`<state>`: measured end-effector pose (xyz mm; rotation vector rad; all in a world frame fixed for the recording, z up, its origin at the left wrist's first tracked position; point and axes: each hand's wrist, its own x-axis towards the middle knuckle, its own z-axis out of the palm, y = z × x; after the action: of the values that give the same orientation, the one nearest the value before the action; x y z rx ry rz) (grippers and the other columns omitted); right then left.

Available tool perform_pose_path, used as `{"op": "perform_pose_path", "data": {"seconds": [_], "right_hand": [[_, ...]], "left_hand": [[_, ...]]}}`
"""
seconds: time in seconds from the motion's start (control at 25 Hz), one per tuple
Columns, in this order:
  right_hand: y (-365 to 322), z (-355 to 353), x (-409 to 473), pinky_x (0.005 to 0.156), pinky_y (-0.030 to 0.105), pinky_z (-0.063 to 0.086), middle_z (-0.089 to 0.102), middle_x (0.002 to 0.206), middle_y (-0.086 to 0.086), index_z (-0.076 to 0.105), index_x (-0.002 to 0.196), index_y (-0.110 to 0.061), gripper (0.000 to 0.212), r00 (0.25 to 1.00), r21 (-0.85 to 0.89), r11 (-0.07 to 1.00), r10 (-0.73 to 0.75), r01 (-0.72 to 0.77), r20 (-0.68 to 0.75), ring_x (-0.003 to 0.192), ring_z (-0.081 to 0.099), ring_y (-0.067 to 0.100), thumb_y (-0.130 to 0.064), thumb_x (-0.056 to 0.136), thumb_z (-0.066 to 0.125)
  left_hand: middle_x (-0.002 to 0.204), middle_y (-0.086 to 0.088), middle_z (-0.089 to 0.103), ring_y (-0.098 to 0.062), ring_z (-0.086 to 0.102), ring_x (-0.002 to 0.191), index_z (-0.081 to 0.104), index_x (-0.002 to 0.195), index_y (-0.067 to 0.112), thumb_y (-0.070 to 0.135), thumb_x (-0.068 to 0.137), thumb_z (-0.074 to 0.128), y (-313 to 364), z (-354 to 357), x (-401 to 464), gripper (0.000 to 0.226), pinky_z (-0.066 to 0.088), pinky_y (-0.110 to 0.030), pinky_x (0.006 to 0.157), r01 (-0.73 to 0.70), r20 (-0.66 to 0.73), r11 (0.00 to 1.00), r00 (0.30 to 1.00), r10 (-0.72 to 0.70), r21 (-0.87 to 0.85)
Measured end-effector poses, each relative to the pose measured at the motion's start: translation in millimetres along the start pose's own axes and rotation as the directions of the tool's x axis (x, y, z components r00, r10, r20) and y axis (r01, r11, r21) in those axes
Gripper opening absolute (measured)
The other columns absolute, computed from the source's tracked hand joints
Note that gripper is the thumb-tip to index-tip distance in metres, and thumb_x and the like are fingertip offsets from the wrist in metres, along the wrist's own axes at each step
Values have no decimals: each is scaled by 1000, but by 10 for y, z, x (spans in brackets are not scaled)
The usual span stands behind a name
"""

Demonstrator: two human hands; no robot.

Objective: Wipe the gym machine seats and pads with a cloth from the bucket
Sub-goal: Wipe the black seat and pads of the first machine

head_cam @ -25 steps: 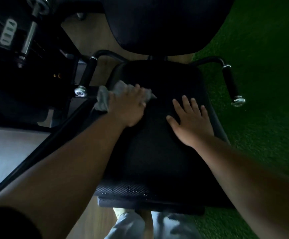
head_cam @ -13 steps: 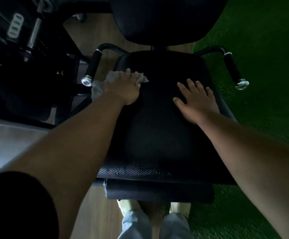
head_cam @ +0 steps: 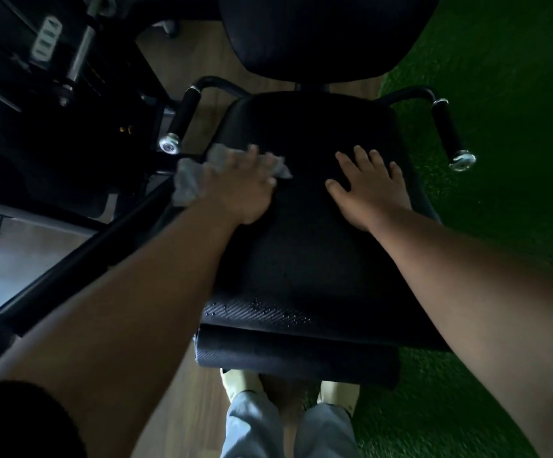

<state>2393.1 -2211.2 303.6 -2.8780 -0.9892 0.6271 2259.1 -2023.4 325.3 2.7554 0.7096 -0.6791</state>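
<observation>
A black padded seat (head_cam: 304,259) of a gym machine fills the middle of the view, with its black back pad (head_cam: 321,34) above it. My left hand (head_cam: 238,190) presses a grey cloth (head_cam: 189,180) flat on the seat's left side; the cloth sticks out past the seat's left edge. My right hand (head_cam: 370,186) lies flat on the right part of the seat, fingers spread, holding nothing. A black roll pad (head_cam: 295,358) sits under the seat's front edge. No bucket is in view.
Two black handles with chrome end caps flank the seat, left handle (head_cam: 182,119) and right handle (head_cam: 448,133). Dark machine frame and a weight stack (head_cam: 47,41) stand at the left. Green turf (head_cam: 506,110) covers the floor at the right, wood floor (head_cam: 176,391) below. My legs show at the bottom.
My left hand with the cloth slid back toward me along the seat's left side after reaching farther up half a second ago. My right hand stayed flat on the seat.
</observation>
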Motion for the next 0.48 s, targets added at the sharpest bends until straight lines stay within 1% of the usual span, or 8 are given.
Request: {"op": "perform_pose_path", "data": {"seconds": [0.08,0.12,0.16,0.2,0.28,0.36,0.44,0.48], "right_hand": [[8,14,7,124,48,1,0,169,-4,8,158,-38,68,1000,-15,1000,1,-1,7,155,-3,22,-65,97,22],[13,20,18,124,48,1,-1,169,-4,7,158,-38,67,1000,-23,1000,0,0,9,155,-3,22,-65,98,21],[15,27,23,124,48,1,-1,169,-3,7,158,-38,68,1000,-27,1000,-4,4,11,155,-3,22,-65,98,20],[19,30,24,124,48,1,-1,169,-3,6,158,-38,68,1000,-27,1000,-9,9,8,155,-3,22,-65,97,19],[20,41,11,124,48,1,-1,168,-3,6,158,-38,69,1000,-25,1000,-9,9,-3,155,-3,22,-66,97,18],[18,44,12,124,48,0,-1,168,-3,6,158,-38,68,1000,-17,1000,-2,2,-5,155,-3,22,-66,97,18],[6,41,12,124,48,1,-1,169,-3,7,158,-38,68,1000,-19,1000,-9,9,-6,155,-3,22,-66,97,19],[6,33,13,124,49,2,-1,169,-3,7,158,-38,68,1000,-18,1000,-11,11,-8,155,-2,23,-66,97,19]], "left_hand": [[167,10,-1,-23,-1,154,9,158,40,47,104,19,327,103,-421,55,7,-63,117,-188,-63,982,980,190,30],[166,13,0,-19,-2,153,10,157,41,49,103,18,302,174,-719,56,7,-59,119,-264,-83,964,960,266,39],[164,16,-1,-15,-4,153,9,157,43,52,100,15,140,251,-989,58,7,-55,120,-297,-111,954,948,298,23],[163,18,-2,-13,-6,151,8,156,44,55,96,12,-85,278,-1171,61,8,-54,120,-280,-142,960,950,278,4],[165,14,2,-16,-4,152,9,156,43,58,91,9,-618,266,-1105,67,11,-57,120,-119,-139,993,983,117,-8],[168,6,1,-27,-2,154,16,157,36,54,94,19,-931,195,-639,66,16,-67,116,-5,-37,999,999,7,49],[168,6,-3,-30,-4,153,19,157,33,51,95,23,-691,139,-257,64,18,-74,109,21,-1,997,1000,-21,68],[168,7,-2,-28,-1,154,18,157,35,51,96,20,-412,148,-193,62,16,-74,109,-4,-31,997,1000,6,72]]}}
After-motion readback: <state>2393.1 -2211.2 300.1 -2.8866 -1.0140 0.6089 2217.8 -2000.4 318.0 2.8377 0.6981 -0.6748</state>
